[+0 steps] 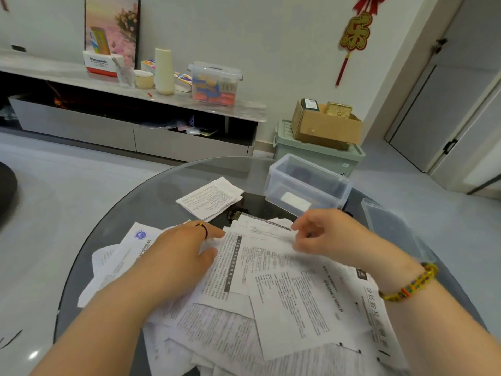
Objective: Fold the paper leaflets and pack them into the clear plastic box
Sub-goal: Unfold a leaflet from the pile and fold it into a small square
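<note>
Pressing palm-down with the left hand (184,248) on the left part of the loose leaflets (284,316), fingers straight and together, tips pointing toward the far right and resting on a printed sheet. Thin black ring (203,229) on one finger. Forearm coming in from the near left, lying across the sheets.

Pinching with the right hand (325,234) the far edge of the top leaflet (265,240), thumb and curled fingers closed on the paper, knuckles up, wrist bent inward; fine detail of the grip slightly blurred. Coloured bead bracelet (412,283) round the right wrist, forearm entering from the near right.

Loose leaflets heaped unfolded over the near half of the round glass tabletop (151,196), overlapping at odd angles.

Just beyond the left fingertips, toward the middle of the tabletop, a small stack of folded leaflets (211,198). Beyond the right hand, near the far right edge of the tabletop, the clear plastic box (306,183), upright and uncovered, a white rectangle showing low in it. At the right edge, beside the right forearm, the clear lid (393,229) lying flat.
</note>
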### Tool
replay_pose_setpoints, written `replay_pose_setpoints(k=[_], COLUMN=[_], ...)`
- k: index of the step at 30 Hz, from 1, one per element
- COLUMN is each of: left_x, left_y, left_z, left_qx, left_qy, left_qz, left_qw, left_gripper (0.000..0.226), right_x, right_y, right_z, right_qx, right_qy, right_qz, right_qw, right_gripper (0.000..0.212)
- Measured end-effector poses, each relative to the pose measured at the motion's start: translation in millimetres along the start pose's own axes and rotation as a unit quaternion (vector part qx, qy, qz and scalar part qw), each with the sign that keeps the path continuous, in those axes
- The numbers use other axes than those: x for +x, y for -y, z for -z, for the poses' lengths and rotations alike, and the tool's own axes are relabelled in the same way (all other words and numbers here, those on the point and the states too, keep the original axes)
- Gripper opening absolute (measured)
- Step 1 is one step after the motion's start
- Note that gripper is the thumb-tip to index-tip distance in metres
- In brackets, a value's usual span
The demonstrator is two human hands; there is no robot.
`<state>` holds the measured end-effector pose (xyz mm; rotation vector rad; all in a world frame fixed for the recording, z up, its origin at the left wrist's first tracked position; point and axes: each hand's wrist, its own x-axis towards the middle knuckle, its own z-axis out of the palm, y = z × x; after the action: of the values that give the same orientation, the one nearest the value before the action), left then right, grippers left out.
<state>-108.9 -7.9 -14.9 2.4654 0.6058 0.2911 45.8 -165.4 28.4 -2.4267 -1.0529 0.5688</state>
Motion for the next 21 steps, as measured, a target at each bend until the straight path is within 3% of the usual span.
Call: replay_pose_setpoints(k=[4, 8, 16, 18, 21], left_x=[-9.6, -15.5, -18.5, -19.6, -20.9], left_y=[-23.5, -38.1, -49.9, -54.8, -59.4], left_z=[-8.0, -27.5, -42.9, -43.9, -45.2], left_qx=[-0.047, -0.037, 0.012, -0.013, -0.091], left_qy=[0.009, 0.067, 0.08, 0.071, 0.06], left_qz=[-0.021, -0.052, -0.061, -0.053, -0.032], left_qw=[0.999, 0.996, 0.995, 0.996, 0.994], left_gripper=[0.028, 0.038, 0.057, 0.055, 0.032], right_x=[-38.9, -48.4, -49.8, -50.4, -53.5], right_y=[-24.6, -36.8, -45.8, -44.2, -39.2], right_z=[-11.8, -29.2, -32.3, -30.6, -25.0], right_qx=[-0.02, -0.014, 0.033, 0.065, 0.122], right_qy=[0.008, -0.009, -0.059, -0.078, -0.104], right_qz=[-0.021, -0.002, 0.024, 0.036, 0.062], right_qw=[1.0, 1.0, 0.997, 0.994, 0.985], right_gripper=[0.033, 0.043, 0.036, 0.033, 0.038])
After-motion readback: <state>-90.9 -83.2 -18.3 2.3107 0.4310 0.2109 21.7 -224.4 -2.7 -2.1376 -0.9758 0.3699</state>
